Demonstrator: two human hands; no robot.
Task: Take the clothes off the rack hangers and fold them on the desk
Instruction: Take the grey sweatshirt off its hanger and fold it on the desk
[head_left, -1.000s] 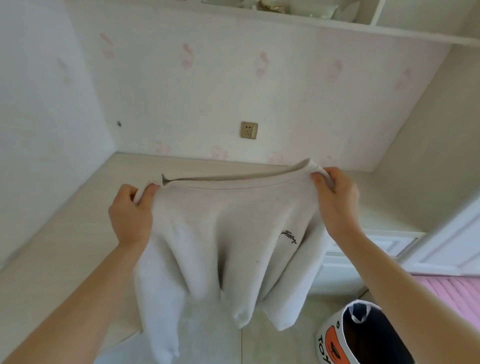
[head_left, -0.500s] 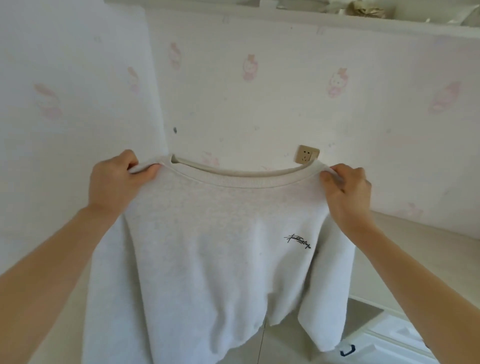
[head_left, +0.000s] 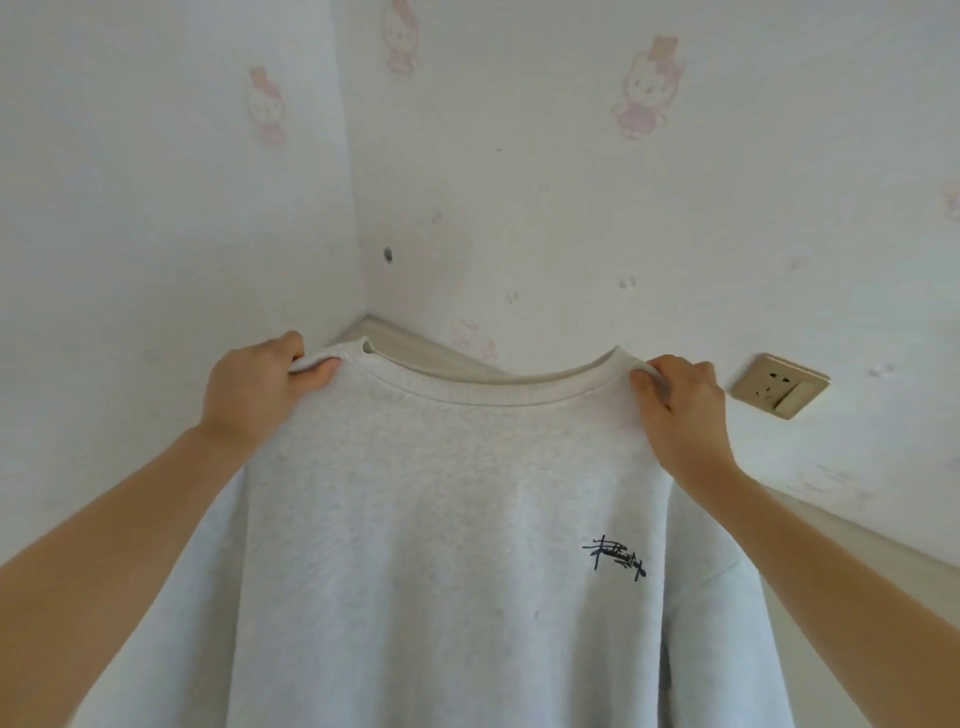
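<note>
Sweatshirt: pale grey, small black script logo on chest, hanging full-length before you, held up at the shoulders. Your left hand and right hand: fingers curled, pinching the fabric beside the collar. Behind: counter, wall socket, cartoon wallpaper.

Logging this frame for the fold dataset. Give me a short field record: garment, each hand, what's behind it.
garment: light grey sweatshirt, held up by its shoulders, front facing the camera, body hanging down
logo: small dark script mark on the chest
left hand: left hand pinches the shoulder beside the collar
right hand: right hand pinches the other shoulder
hanger: none visible
desk: desk edge shows through the neck opening, in the wall corner
wall: wall socket to the right of the right hand
</note>
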